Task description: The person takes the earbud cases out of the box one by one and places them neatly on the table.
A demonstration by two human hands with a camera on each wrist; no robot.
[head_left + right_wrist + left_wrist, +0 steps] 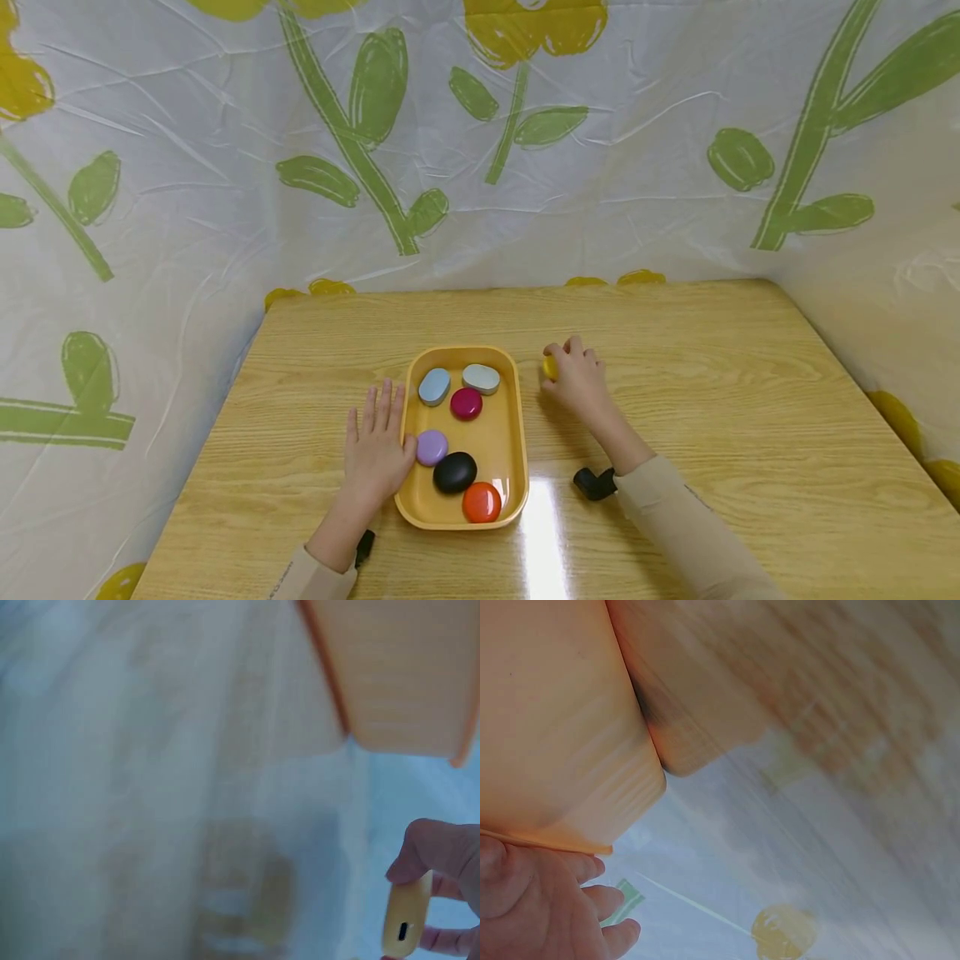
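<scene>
Head view: six pieces (455, 473) inside the tray (491, 442), one outside.
My curled right hand (581, 382) pinches the yellow piece (550, 367), right of the tray; my straight-fingered left hand (377, 450) touches its left side.

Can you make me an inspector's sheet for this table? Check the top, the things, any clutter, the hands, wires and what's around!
Surface: wooden table, shiny patch of light near the tray.
Things: yellow tray holding a light blue piece, pale piece, dark pink piece, purple piece, black piece and red piece; yellow piece outside, to the tray's right.
Clutter: a black object by the right sleeve, another by the left sleeve.
Hands: left hand has straight fingers and touches the tray's left edge; right hand pinches the yellow piece.
Cables: nothing seen.
Surroundings: pale sheet with yellow flowers and green leaves.
</scene>
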